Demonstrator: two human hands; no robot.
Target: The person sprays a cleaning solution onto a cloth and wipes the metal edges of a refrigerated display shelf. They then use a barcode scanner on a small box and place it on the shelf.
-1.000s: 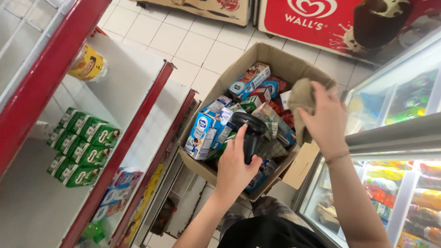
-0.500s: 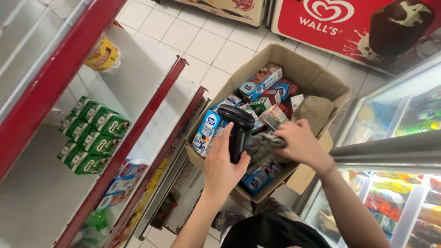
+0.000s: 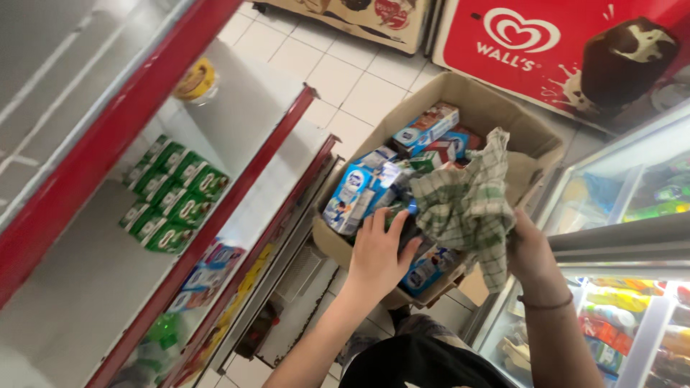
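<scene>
Head view: my right hand grips the soft, light checked cloth by its bunched edge; my left hand closes round something dark in the cardboard box.

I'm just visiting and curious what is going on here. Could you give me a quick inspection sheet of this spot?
Surface: white tiled floor; pale shelves with red edges.
Job's things: open cardboard box full of small cartons; green-and-white checked cloth; a dark object, mostly hidden by hand and cloth.
Clutter: green cartons in rows on a shelf; yellow tub on the shelf above.
Hands: left hand grips the dark object over the box; right hand holds the cloth against it.
Cables: nothing seen.
Surroundings: glass-topped freezers, a red freezer beyond the box.
</scene>
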